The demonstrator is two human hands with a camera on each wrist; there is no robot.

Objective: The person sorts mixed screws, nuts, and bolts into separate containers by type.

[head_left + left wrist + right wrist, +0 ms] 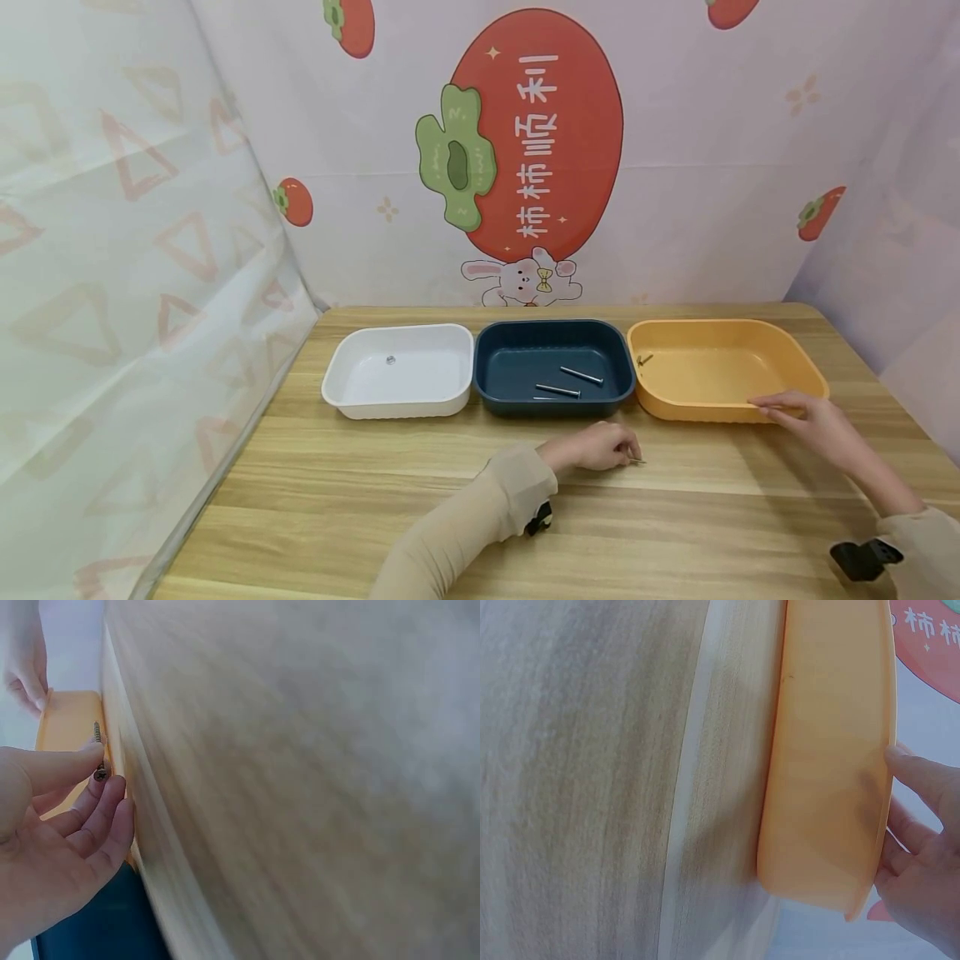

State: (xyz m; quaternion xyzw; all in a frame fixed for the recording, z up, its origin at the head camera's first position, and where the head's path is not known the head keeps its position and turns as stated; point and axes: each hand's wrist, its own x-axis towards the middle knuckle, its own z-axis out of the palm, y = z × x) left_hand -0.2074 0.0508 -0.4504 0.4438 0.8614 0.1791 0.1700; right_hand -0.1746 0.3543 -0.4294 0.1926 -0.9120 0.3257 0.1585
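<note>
My left hand (600, 446) is low over the wooden table, in front of the blue and yellow trays. Between thumb and fingers it pinches a small brass-coloured screw (97, 754), whose cross-slotted head faces the left wrist camera. Off to the right, my right hand (813, 425) grips the front rim of the yellow tray (829, 787), thumb on the rim and fingers curled over it. Inside that tray, near its left wall, lies brass-coloured screw hardware (644, 360).
A dark blue tray (555, 408) stands in the middle, with long silver bolts (581, 375) inside. Left of it, a white tray (397, 410) contains one small shiny metal piece (391, 360). The three trays form a row along the back of the wooden table (337, 500), before a printed backdrop.
</note>
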